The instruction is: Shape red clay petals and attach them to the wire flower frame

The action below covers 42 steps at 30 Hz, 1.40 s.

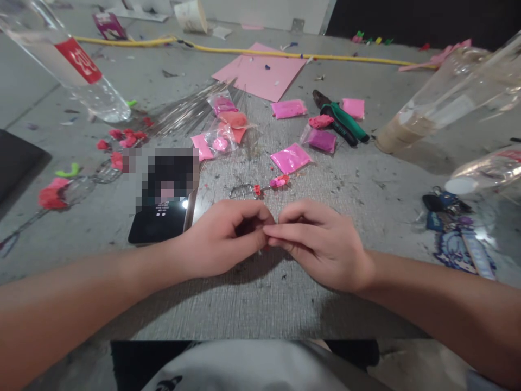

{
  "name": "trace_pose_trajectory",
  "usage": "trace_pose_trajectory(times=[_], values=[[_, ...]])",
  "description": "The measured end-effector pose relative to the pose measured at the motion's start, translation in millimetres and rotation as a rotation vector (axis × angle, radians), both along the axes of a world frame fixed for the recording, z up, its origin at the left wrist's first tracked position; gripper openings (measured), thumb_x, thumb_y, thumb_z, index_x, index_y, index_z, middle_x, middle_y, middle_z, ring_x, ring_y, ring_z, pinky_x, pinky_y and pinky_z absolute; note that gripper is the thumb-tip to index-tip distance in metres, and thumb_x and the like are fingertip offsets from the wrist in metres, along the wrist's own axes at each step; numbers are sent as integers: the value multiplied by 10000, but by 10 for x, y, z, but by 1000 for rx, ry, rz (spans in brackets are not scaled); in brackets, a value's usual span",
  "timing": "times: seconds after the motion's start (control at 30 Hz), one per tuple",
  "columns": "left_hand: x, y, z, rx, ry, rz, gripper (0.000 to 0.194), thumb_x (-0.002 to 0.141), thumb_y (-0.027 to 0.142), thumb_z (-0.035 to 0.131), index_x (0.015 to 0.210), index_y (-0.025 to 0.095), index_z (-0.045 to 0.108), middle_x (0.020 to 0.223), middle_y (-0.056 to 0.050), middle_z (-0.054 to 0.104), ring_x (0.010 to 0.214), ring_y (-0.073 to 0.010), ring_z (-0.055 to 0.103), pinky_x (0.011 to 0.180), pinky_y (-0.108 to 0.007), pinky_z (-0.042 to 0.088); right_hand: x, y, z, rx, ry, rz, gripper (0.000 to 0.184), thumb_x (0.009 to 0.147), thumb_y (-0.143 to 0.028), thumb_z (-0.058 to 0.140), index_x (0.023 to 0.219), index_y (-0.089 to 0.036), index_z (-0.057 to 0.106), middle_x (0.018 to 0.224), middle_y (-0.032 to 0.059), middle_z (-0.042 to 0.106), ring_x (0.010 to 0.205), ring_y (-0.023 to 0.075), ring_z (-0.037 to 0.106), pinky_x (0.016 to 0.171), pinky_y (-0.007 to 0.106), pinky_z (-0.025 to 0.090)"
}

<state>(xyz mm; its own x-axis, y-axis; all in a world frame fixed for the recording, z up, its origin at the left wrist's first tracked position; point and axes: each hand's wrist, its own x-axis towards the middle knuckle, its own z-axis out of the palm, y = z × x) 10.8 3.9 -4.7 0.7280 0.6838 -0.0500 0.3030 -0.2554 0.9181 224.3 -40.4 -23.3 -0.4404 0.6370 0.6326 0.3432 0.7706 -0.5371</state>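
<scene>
Tabletop [228,309], grey and littered, reaches a pale panel [285,13] at the far side. From here I see the left hand [223,236] and right hand [328,244] meet, fingertips pinching what seems a red piece [266,248], mostly hidden between them.

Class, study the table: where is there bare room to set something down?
The roomiest patch lies between the left hand, the right hand and the table's near edge, specks aside. Another, also flecked, sits between the right hand, green-handled pliers and the keychain. Beyond both hands it is crowded with pink packets and thin wires.
</scene>
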Motion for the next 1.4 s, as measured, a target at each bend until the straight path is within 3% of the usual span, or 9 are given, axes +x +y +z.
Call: trace_pose_trajectory(times=[0.4,0.7,0.93,1.2,1.4], values=[[-2,-3,22,-48,-16,45,163,950,259,585,819,177,637,722,23,614,661,-119,555,597,-244,455,8,-5,-17,14,-10,21,218,970,-95,618,1138,-47,749,994,135,685,865,148,657,759,293,594],[-3,-7,34,-63,-32,27,163,946,231,577,803,170,626,697,25,583,644,-112,530,584,-242,447,8,34,0,-16,10,14,151,948,-90,666,1073,-84,752,972,105,711,887,135,676,801,262,590],[0,-13,43,-79,-52,40,153,942,245,600,812,170,629,690,25,576,624,-107,506,559,-231,434,-18,10,16,-75,45,-65,109,937,-160,711,1038,-121,717,918,68,725,768,111,678,711,231,598],[-3,-8,38,-76,-49,27,194,968,271,579,810,165,620,694,25,561,640,-110,495,572,-231,432,-8,-1,16,46,-24,-47,123,946,-97,647,1054,-135,693,964,74,737,872,131,686,802,259,598],[-5,-12,33,-103,-71,10,197,974,296,582,838,160,627,721,15,557,658,-121,505,595,-250,448,1,-44,38,162,-137,-75,142,930,-98,643,1057,-152,676,952,82,730,842,163,676,742,294,588]])
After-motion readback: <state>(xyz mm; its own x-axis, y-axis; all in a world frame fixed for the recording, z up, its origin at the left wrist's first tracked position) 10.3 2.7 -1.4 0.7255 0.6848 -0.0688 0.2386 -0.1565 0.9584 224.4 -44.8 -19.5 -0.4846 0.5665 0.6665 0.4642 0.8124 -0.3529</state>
